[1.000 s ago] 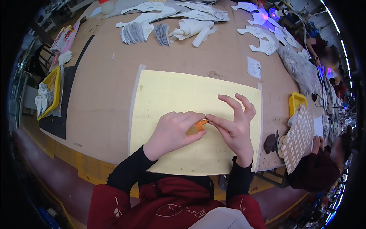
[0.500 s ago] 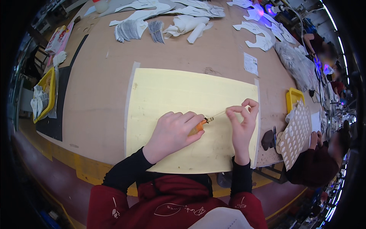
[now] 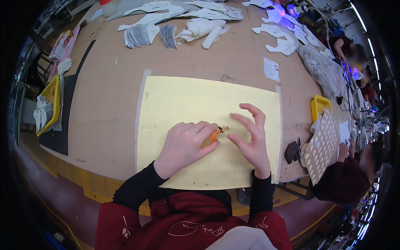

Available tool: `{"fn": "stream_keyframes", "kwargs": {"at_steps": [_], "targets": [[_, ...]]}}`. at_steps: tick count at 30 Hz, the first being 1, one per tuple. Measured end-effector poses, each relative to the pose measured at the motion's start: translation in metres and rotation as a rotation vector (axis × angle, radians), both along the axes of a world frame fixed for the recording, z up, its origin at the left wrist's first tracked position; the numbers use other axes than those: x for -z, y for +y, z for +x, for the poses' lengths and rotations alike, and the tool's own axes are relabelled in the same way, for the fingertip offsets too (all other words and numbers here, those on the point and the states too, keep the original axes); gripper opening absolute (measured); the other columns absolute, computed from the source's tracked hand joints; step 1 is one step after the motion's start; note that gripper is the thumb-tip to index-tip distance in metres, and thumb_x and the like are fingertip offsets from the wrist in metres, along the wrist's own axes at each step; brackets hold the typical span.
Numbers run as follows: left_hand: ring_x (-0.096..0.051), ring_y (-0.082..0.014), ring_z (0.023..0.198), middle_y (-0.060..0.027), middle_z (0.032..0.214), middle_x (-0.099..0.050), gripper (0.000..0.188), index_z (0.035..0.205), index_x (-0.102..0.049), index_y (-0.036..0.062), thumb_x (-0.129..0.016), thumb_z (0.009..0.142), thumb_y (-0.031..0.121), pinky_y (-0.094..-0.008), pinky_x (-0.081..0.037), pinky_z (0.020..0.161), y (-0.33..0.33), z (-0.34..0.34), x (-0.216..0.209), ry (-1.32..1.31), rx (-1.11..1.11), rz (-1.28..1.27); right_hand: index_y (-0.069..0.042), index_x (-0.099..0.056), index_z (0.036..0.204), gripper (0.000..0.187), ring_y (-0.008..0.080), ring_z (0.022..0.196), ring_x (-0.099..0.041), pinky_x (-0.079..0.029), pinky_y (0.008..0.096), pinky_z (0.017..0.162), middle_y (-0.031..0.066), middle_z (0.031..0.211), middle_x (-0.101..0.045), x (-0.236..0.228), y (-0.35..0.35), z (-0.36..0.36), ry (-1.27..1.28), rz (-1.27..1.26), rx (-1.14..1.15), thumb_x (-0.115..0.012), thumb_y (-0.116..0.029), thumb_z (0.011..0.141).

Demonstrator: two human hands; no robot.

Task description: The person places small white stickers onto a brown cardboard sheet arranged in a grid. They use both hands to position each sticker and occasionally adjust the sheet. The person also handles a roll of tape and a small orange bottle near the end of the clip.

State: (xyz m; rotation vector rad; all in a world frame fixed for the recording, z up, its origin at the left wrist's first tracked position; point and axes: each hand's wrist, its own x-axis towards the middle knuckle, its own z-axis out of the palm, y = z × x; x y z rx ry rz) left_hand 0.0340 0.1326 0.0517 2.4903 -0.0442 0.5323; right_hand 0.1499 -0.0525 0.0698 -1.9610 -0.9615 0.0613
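Note:
My left hand is wrapped round a small orange, bottle-like tool, whose body is mostly hidden by the palm and fingers. Its narrow dark and brassy tip sticks out past the thumb and forefinger, pointing right. Just to the right of that tip, my right hand hovers with thumb and fingers spread apart, and I see nothing held in it. Both hands are above a pale yellow sheet taped to the table.
Cut white pieces and a rolled white sheet lie at the far side. Yellow trays stand left and right. A board with pale ovals and a dark brown object sit right, near a seated person.
My right hand has let go of a thin strand stretching from the tip, moved left toward it and spread its fingers. The left hand keeps its grip and has shifted slightly left.

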Motion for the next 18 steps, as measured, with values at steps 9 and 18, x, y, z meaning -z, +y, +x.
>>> {"fn": "stream_keyframes", "kwargs": {"at_steps": [9, 18], "targets": [[-0.066, -0.0182, 0.070, -0.0002, 0.089, -0.070, 0.030, 0.101, -0.068, 0.0125, -0.079, 0.078, 0.028, -0.0327, -0.049, 0.064, -0.003, -0.001, -0.002, 0.033, 0.043, 0.079, -0.016, -0.073, 0.086, 0.011, 0.0289, 0.118, -0.041, -0.026, 0.0452, 0.101, 0.0034, 0.108, -0.047, 0.013, 0.003, -0.010, -0.431, -0.122, 0.180, -0.081, -0.016, 0.078], [-0.067, -0.0194, 0.074, -0.0008, 0.096, -0.072, 0.030, 0.101, -0.069, 0.0118, -0.081, 0.077, 0.027, -0.0319, -0.050, 0.065, -0.002, -0.004, -0.006, -0.003, 0.096, -0.061, -0.002, -0.065, 0.095, 0.010, 0.0207, 0.109, -0.048, -0.037, 0.0347, 0.100, 0.0085, 0.111, -0.046, 0.010, -0.020, 0.006, -0.291, 0.082, 0.676, -0.065, -0.012, 0.098]]}}
